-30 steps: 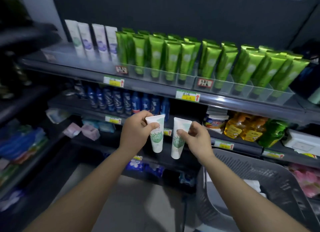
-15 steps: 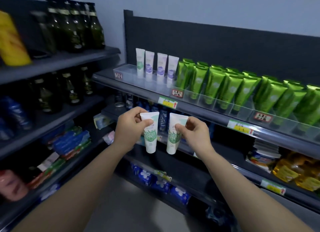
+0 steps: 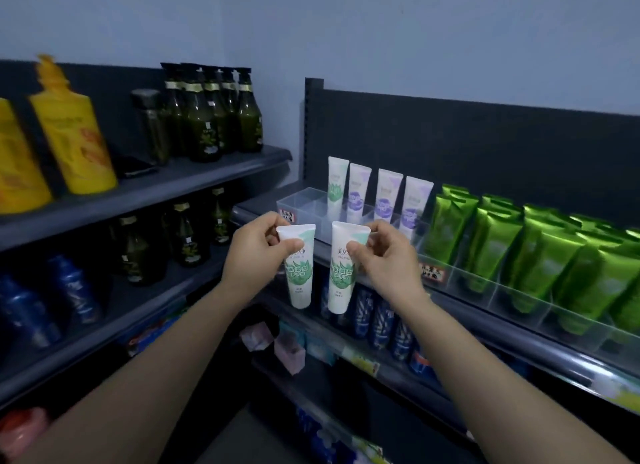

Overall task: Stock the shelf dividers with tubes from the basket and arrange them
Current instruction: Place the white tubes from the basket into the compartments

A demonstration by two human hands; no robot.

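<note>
Right now two white tubes with green leaf print are hanging side by side at the centre of the frame, crimped ends up and caps down, close together but apparently not touching. The left tube (image 3: 298, 267) is being pinched at its top edge by the left hand (image 3: 255, 255), thumb in front and fingers behind. The right tube (image 3: 343, 267) is being gripped the same way near its upper corner by the right hand (image 3: 384, 255). Both are hovering just in front of the clear shelf dividers (image 3: 308, 209), whose leftmost compartments are standing open. Behind them, in the dividers, one green-print tube (image 3: 336, 183) and three purple-print tubes (image 3: 384, 195) are standing upright in a row. Toward the right of the frame, green tubes (image 3: 512, 248) are filling more compartments, leaning back. At upper left, dark green bottles (image 3: 207, 113) and yellow bottles (image 3: 74, 131) are sitting on a side shelf, somewhat blurred. Blue bottles (image 3: 377, 318) are lining the shelf below the hands.
</note>
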